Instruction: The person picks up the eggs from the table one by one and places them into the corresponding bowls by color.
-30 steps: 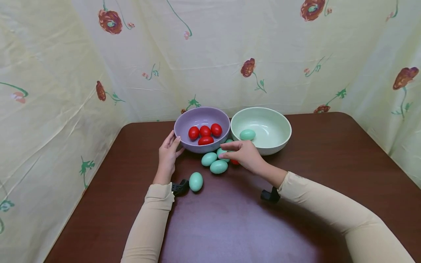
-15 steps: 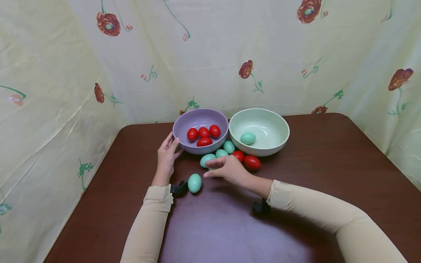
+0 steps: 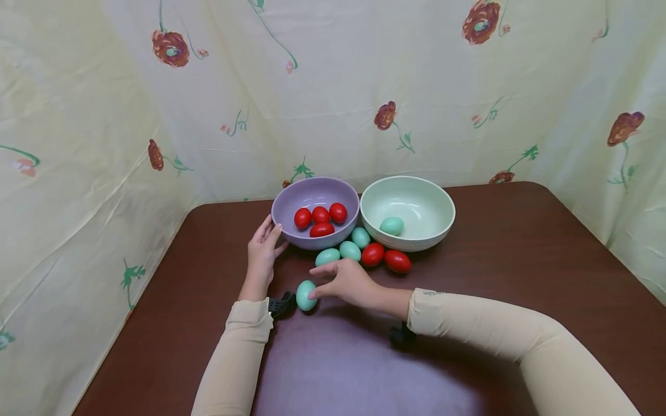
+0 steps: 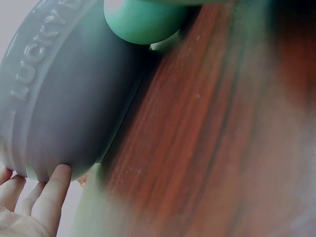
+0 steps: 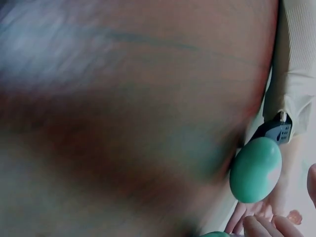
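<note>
My left hand (image 3: 262,254) rests its fingers and thumb against the left side of a purple bowl (image 3: 315,186). In the left wrist view, the fingertips (image 4: 61,173) touch the bowl's outer wall, which has raised letters. My right hand (image 3: 354,283) is low over the table with thumb and fingers apart. Its thumb overlaps a green egg (image 3: 305,294) lying beside my left wrist strap. In the right wrist view, that egg (image 5: 256,170) shows between the thumb and the fingers. More green eggs (image 3: 327,256) and two red eggs (image 3: 398,262) lie in front of the bowls.
Several red eggs (image 3: 322,229) are inside the purple bowl. Right beside it stands a pale green bowl (image 3: 426,199) with one green egg (image 3: 392,226) in it. The dark wooden table (image 3: 494,231) ends at a flowered curtain (image 3: 322,115) behind the bowls.
My right hand has moved left and toward me, from the eggs by the bowls to the lone green egg, uncovering the red eggs. My left hand has stayed at the purple bowl.
</note>
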A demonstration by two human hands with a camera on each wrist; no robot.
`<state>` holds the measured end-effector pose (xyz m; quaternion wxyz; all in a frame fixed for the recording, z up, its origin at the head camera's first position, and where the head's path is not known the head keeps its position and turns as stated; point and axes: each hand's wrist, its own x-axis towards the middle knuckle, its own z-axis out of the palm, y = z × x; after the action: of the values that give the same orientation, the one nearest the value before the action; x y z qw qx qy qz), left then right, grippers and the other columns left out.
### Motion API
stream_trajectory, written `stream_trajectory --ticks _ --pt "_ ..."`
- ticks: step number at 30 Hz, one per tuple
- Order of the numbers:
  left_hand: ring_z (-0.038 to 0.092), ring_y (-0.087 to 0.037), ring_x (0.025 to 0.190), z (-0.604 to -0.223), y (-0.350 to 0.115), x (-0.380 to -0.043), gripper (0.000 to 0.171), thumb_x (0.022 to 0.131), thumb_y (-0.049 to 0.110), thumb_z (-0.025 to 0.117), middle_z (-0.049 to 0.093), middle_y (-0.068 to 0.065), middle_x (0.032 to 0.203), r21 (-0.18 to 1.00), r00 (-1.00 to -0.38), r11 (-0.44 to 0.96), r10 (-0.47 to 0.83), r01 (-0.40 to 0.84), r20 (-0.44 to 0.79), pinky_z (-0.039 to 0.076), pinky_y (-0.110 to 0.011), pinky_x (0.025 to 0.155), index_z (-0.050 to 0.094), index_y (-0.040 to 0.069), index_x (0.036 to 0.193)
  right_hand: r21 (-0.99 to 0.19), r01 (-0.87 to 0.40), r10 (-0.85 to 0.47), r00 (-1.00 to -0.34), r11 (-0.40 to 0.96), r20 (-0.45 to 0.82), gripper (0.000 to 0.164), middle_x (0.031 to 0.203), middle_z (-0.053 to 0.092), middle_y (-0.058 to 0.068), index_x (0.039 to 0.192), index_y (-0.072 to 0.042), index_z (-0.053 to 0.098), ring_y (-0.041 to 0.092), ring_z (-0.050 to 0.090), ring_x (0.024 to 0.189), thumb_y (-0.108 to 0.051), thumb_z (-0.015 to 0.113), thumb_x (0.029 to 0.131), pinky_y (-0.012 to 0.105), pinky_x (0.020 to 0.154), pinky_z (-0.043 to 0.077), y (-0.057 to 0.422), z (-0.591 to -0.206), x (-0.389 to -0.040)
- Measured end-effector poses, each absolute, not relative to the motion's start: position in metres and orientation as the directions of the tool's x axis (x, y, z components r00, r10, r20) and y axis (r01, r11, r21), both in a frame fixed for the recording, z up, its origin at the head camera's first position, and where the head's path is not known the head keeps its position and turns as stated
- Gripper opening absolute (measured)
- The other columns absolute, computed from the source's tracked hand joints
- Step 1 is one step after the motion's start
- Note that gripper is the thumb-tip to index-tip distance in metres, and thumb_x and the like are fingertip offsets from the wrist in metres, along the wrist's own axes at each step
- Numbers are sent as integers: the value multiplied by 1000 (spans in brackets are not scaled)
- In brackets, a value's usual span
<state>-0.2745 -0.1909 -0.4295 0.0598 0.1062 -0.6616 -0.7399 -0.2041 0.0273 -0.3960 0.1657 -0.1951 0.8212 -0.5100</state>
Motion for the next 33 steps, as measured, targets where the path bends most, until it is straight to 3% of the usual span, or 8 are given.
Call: stream_trajectory --ticks 9,16,19,22,29,33 --pt "46 -19 142 -433 -193 -275 60 100 30 60 34 -2 162 991 -973 -127 -224 -35 -63 49 -44 105 38 21 154 -888 -151 -512 -852 435 -105 56 118 73 10 125 -2 68 20 71 108 -22 87 76 34 96 56 19 -400 -202" --pt "49 -20 140 -431 -194 -273 59 100 29 61 37 -2 161 991 -971 -129 -231 -39 -68 50 -45 104 39 22 154 -855 -161 -527 -838 493 -146 58 123 72 8 126 -4 69 16 67 110 -23 88 75 22 82 55 11 -402 -203" --pt "49 -20 139 -431 -194 -274 59 99 30 61 37 -2 161 991 -971 -132 -232 -32 -62 50 -44 104 40 22 153 -850 -154 -526 -835 503 -160 59 125 70 8 128 -5 68 15 65 112 -22 88 75 23 86 55 9 -399 -203" --pt "50 -20 138 -430 -192 -275 59 99 30 62 38 -2 160 991 -969 -132 -239 -29 -60 50 -45 104 41 22 153 -848 -157 -533 -830 506 -164 61 128 69 8 129 -5 66 12 64 107 -20 88 74 22 86 54 8 -400 -203" --pt "51 -21 138 -432 -191 -276 59 99 30 61 37 -2 161 991 -969 -128 -236 -41 -70 50 -43 104 40 22 153 -864 -133 -540 -823 486 -176 58 122 72 9 127 -2 67 10 55 82 -11 87 73 17 65 45 7 -407 -204" --pt "50 -21 138 -432 -191 -275 58 100 28 61 37 -2 161 991 -969 -127 -235 -42 -71 50 -44 104 40 21 153 -871 -108 -530 -827 480 -189 56 118 73 7 126 -3 68 9 56 83 -10 87 74 16 66 46 7 -410 -205"
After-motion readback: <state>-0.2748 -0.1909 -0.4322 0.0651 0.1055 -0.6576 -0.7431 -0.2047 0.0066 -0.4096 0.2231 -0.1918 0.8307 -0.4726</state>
